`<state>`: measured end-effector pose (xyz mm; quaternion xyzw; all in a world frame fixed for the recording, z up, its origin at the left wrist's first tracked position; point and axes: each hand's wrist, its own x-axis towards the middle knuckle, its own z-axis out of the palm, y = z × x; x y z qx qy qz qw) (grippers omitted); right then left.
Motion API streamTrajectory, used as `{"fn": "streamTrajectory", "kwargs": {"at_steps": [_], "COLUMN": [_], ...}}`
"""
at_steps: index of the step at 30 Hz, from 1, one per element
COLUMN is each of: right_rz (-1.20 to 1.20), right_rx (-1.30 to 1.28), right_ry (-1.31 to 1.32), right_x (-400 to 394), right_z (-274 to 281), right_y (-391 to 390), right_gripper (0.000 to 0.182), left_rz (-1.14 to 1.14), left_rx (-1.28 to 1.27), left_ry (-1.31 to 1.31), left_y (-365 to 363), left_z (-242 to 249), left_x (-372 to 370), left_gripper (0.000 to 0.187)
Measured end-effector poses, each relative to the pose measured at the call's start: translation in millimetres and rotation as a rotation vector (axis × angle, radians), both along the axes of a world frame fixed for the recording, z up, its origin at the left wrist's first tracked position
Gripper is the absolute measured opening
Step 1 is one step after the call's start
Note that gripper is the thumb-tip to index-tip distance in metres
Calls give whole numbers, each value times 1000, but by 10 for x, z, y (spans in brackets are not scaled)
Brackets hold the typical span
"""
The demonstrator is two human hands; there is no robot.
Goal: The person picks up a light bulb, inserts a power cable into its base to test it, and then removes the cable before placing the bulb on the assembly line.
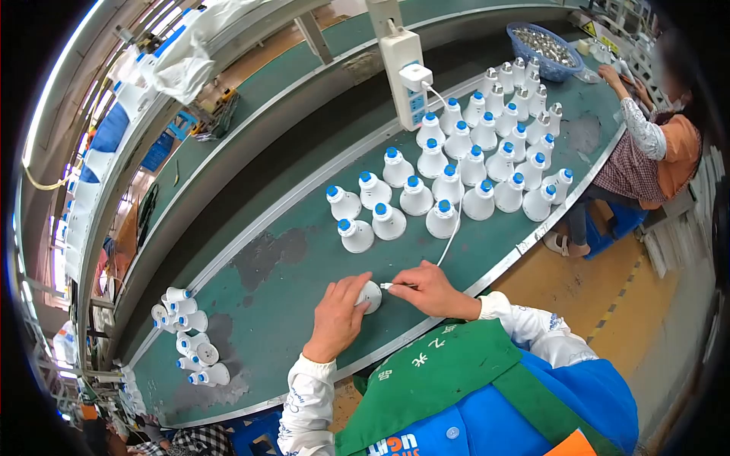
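My left hand (339,314) is closed round a white bulb housing (370,297) that lies tilted just above the green bench, its round face turned to the right. In my right hand (430,292) is the white cable's plug (386,286), pinched close to the housing; whether the two touch is too small to tell. From the plug hand a white cable (451,242) runs up across the bench to a charger in a power strip. Beyond my hands stand several rows of white housings (444,220) with blue caps.
Several housings (214,375) lie in a loose group at the left. A power strip (409,83) stands at the bench's back edge. Far right, a blue basket (545,52) holds small metal parts, and a co-worker (658,144) sits with both hands over the bench.
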<state>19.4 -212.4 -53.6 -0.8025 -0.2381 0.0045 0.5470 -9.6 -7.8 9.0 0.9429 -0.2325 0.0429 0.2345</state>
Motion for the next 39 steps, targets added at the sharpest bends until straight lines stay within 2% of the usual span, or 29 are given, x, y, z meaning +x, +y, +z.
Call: {"fn": "streamTrajectory", "kwargs": {"at_steps": [2,5,8,22,30,37,39], "right_rz": [22,49,46,46,193,173,161], "right_rx": [-4,-6,-9,2,-51,-72,6], "right_ry": [22,24,9,6,265,276,269], "right_x": [-8,-32,-42,-8,242,232,206], "right_z": [-20,-113,-126,-162,-34,22,-30], "right_y": [22,90,139,211,247,262,272], "right_gripper": [18,16,15,16,18,21,22], "left_rz": [208,158,221,192,192,277,306], "left_rx": [-316,-277,-249,-263,-309,-237,-195], "left_ry": [270,190,219,160,161,76,25], "left_y": [5,58,36,55,43,-101,-203], "left_z": [-23,-143,-138,-171,-178,-232,-228], "left_x": [-58,-63,-81,-67,-54,-130,-154], "left_gripper": [45,40,40,39,38,38,38]}}
